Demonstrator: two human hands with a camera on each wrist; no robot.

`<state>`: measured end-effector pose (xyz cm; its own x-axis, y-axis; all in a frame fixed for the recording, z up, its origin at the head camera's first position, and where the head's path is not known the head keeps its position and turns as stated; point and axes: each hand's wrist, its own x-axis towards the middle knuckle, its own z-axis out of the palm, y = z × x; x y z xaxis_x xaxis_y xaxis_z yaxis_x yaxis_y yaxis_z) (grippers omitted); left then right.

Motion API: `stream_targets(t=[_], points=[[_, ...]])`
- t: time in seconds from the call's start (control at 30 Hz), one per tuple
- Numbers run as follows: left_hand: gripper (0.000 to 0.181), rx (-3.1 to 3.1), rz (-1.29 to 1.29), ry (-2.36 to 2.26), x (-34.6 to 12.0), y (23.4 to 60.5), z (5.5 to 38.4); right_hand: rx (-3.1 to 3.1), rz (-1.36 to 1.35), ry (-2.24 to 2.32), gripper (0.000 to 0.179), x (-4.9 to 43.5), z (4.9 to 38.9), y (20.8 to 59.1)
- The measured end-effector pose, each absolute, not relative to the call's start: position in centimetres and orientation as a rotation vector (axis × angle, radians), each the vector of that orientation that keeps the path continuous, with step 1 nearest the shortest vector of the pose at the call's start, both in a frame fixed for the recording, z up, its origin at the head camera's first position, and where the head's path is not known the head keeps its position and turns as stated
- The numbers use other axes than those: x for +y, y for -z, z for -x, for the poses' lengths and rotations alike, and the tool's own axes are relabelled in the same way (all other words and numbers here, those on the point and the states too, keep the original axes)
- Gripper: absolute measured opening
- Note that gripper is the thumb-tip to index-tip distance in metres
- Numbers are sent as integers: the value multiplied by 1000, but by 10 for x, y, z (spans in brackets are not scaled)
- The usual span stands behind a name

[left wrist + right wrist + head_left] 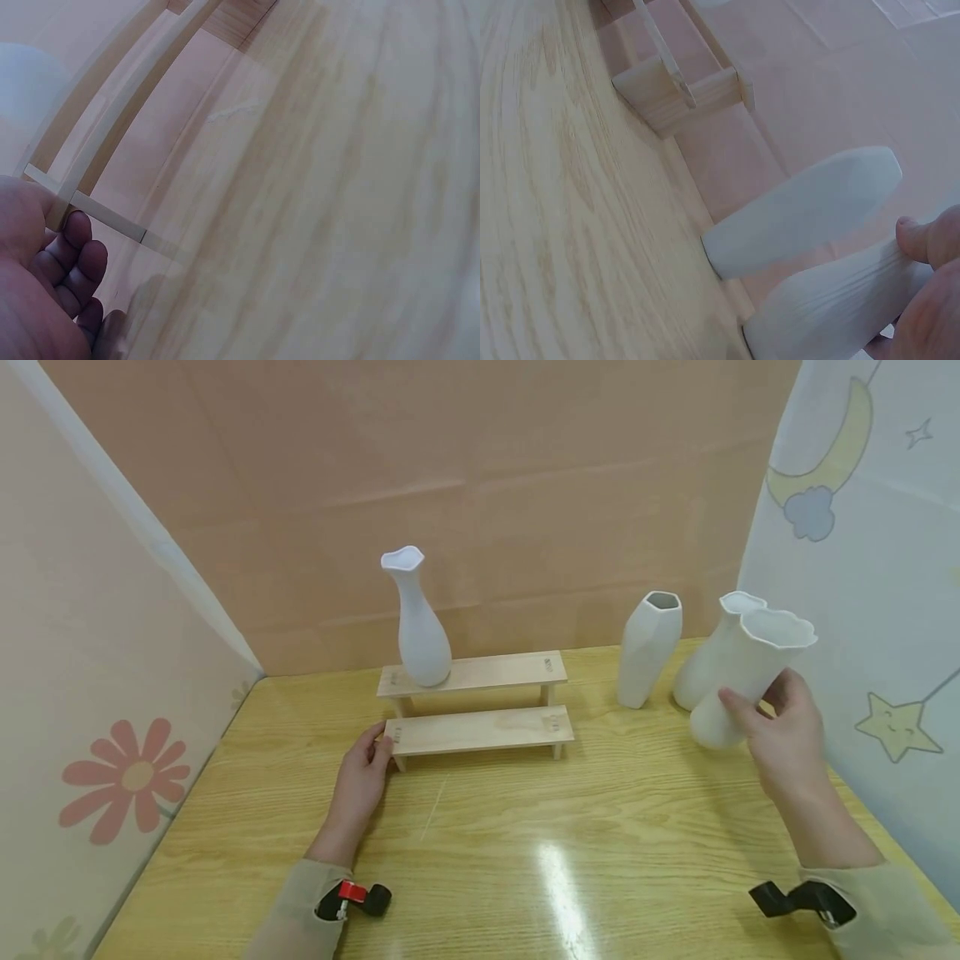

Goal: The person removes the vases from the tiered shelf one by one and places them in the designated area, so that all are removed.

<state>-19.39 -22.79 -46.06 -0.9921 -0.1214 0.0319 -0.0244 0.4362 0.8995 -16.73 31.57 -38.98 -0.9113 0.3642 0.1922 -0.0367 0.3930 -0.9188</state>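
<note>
My left hand (363,774) grips the left end of the front low wooden riser (480,732). In the left wrist view its curled fingers (79,262) lie against the riser's end. At the right my right hand (787,739) holds a white vase (757,668) with a wide wavy rim, thumb across its near side. That vase leans to the right and partly hides another white vase (708,664) behind it. Left of these stands a white faceted vase (648,647), also visible beside the hand in the right wrist view.
A second, taller wooden riser (487,672) stands behind the front one. On its left end is a slender white vase (423,635) with a flared wavy mouth. Fabric walls enclose the wooden table (480,835) at the back (480,510) and both sides.
</note>
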Motion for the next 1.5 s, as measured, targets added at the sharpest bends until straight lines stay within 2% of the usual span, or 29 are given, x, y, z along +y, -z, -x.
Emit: stream_targets(t=[0.47,0.63,0.97,1.5], points=[[52,-2577,-109,1602,-228,459,193,-2083,479,-1721,74,334,170,401],[53,-2582,-106,1605,-227,459,193,-2156,518,-1654,74,339,168,403],[52,-2566,-121,1620,-226,459,191,-2163,544,-1652,59,343,166,406],[52,-2557,-135,1647,-225,459,191,-2234,516,-1607,75,344,166,409]])
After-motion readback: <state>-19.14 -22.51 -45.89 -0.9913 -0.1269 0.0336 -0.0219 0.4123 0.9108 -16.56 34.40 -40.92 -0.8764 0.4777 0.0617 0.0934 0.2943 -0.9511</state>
